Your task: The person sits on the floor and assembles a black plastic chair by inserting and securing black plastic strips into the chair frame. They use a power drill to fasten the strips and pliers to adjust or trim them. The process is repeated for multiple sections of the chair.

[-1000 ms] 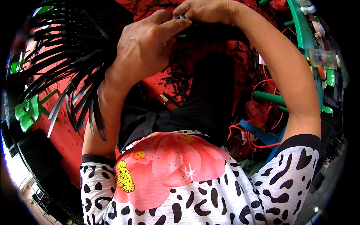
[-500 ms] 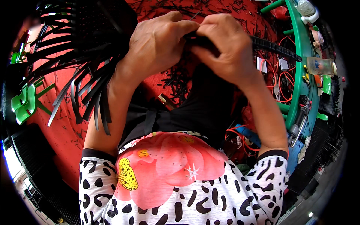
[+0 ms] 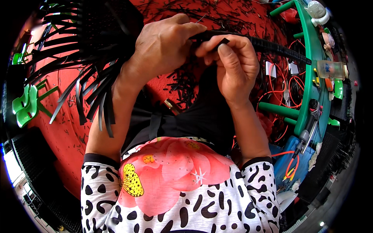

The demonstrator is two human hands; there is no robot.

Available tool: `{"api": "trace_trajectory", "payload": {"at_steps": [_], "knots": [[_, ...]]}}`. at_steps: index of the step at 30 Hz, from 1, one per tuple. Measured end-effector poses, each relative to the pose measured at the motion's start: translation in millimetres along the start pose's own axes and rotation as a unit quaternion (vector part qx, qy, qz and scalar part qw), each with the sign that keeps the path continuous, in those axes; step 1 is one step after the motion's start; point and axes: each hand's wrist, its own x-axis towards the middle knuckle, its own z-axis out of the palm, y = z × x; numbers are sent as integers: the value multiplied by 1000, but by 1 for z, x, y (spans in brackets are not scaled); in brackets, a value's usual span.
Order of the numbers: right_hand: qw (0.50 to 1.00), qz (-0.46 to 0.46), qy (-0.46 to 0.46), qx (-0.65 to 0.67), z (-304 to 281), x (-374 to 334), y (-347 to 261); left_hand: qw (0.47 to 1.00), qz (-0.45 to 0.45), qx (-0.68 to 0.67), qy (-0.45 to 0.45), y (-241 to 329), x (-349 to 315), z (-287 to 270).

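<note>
A black woven piece (image 3: 110, 23) with many loose flat strips (image 3: 68, 58) hanging off its left side lies at the upper left. My left hand (image 3: 163, 44) is closed around its edge, thumb and index finger pressed near the start of a long black band (image 3: 279, 48) that stretches rightward. Just right of it, my right hand (image 3: 237, 68) pinches a short flat black strip (image 3: 223, 43) between thumb and fingers. A thin, pale, needle-like line (image 3: 201, 18) sticks up by the left fingertips. What lies inside the left grip is hidden.
Black strip scraps (image 3: 182, 83) litter the red floor covering (image 3: 66, 136). On the right, a green-framed table (image 3: 309, 77) carries a glass jar (image 3: 331, 70), a small white fan (image 3: 318, 11) and a power tool (image 3: 309, 126). Orange cords (image 3: 281, 83) hang beneath. A green chair (image 3: 28, 106) is at the left.
My right hand has drawn back from the left fingers, down and toward me, and now shows the black strip in its pinch. The left hand has stayed in place.
</note>
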Motion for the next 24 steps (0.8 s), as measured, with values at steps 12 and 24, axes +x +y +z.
{"api": "trace_trajectory", "payload": {"at_steps": [12,24], "knots": [[992,114,9,-46,8,-14,-32,998,-19,48,-41,13,-23,8],[955,197,-49,-215,7,69,-12,995,-40,82,41,21,-21,17]]}}
